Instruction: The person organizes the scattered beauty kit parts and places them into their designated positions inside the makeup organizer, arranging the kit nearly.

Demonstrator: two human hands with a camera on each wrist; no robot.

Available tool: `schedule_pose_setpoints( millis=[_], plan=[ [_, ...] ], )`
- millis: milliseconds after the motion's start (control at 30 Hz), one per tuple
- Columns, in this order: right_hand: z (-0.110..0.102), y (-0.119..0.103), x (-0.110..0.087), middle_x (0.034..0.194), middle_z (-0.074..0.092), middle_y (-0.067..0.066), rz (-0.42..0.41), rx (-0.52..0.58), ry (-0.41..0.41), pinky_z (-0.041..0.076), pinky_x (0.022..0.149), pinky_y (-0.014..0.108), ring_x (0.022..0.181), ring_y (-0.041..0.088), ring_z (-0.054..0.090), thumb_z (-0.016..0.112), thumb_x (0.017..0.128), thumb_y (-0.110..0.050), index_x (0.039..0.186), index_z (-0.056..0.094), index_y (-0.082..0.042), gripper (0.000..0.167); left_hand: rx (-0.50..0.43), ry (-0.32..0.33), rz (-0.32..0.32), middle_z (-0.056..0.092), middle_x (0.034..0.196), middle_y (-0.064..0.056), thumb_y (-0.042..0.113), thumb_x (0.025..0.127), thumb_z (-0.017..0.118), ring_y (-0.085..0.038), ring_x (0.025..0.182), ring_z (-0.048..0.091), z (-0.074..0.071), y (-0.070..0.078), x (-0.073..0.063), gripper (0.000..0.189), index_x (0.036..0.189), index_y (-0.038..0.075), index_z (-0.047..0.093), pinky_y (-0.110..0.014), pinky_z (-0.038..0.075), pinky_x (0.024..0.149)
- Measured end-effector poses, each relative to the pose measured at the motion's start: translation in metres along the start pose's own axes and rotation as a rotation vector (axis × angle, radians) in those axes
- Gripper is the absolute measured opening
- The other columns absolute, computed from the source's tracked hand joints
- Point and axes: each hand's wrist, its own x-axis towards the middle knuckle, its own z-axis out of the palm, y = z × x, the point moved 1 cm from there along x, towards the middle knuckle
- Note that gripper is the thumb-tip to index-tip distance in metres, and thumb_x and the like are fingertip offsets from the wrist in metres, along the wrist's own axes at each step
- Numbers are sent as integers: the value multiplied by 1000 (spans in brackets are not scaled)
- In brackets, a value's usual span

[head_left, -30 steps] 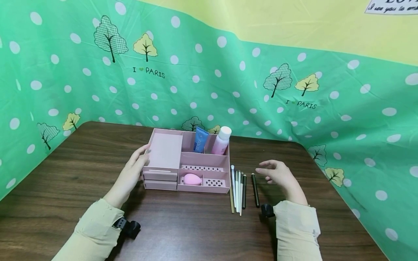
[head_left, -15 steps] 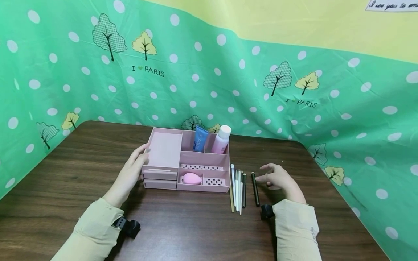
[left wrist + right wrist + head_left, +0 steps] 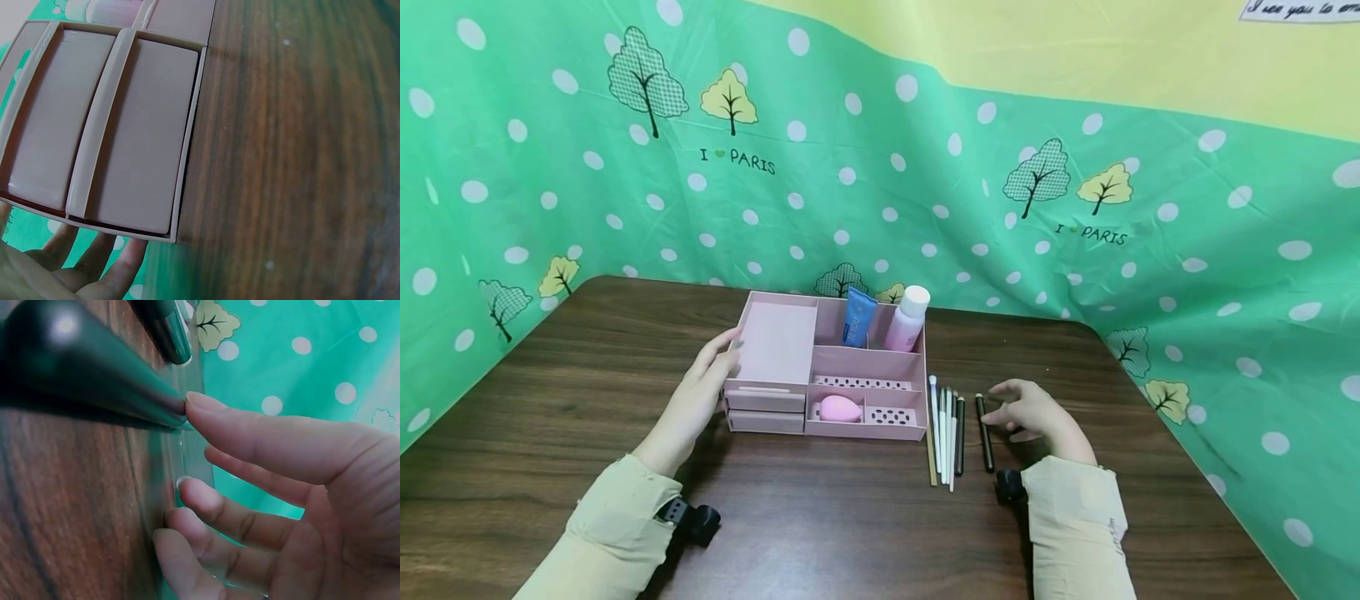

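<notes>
A pink desk organizer (image 3: 865, 363) stands on the table, holding a blue tube (image 3: 858, 318), a white-capped pink bottle (image 3: 907, 320) and a pink egg-shaped makeup sponge (image 3: 839, 408). My left hand (image 3: 694, 390) rests against its left side, its fingers (image 3: 128, 265) touching the wall beside two small drawers (image 3: 140, 137). To the right, a slim black pen-like stick (image 3: 984, 433) lies apart on the table. My right hand (image 3: 1034, 414) is beside it, thumb tip right at the stick (image 3: 119, 381) and the other fingers loosely bent near the tabletop.
Several thin brush-like sticks (image 3: 946, 437), white, gold and black, lie side by side between the organizer and the lone black stick. The dark wooden table (image 3: 842, 517) ends at a green dotted cloth (image 3: 880, 167) behind and to the right.
My right hand has moved slightly left and down, bringing the thumb from beside the lone black stick to its surface. The left hand stays on the organizer.
</notes>
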Motion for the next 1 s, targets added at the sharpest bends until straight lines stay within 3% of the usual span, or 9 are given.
schedule_pose_setpoints(
  millis=[333, 600, 833, 1000],
  plan=[
    [8, -6, 3, 84, 53, 9, -42, 2, -42, 59, 66, 40, 66, 17, 53, 69, 88, -6, 137, 45, 9, 57, -1, -6, -6, 25, 158, -16, 47, 105, 31, -28, 132, 37, -1, 1, 0, 57, 159, 32, 19, -34, 42, 90],
    [12, -10, 3, 93, 59, 17, -43, -69, 5, 58, 61, 39, 73, 23, 58, 67, 83, -4, 135, 48, 8, 57, -2, -13, -11, 18, 162, -13, 47, 105, 31, -30, 133, 36, -1, 2, -1, 57, 159, 32, 18, -38, 41, 93],
    [14, -11, 5, 88, 59, 19, -21, -102, 35, 57, 61, 41, 71, 24, 58, 61, 82, -6, 131, 50, 10, 53, 3, -6, -13, 21, 161, -13, 47, 105, 32, -29, 131, 38, -1, 2, -1, 57, 159, 32, 19, -34, 41, 90],
    [13, -13, 6, 95, 58, 21, -15, -147, 61, 53, 59, 37, 67, 23, 54, 59, 80, -6, 125, 54, 10, 48, -3, -2, -11, 23, 159, -13, 46, 105, 33, -27, 127, 39, -1, 1, 0, 57, 158, 32, 20, -33, 41, 89]
  ],
)
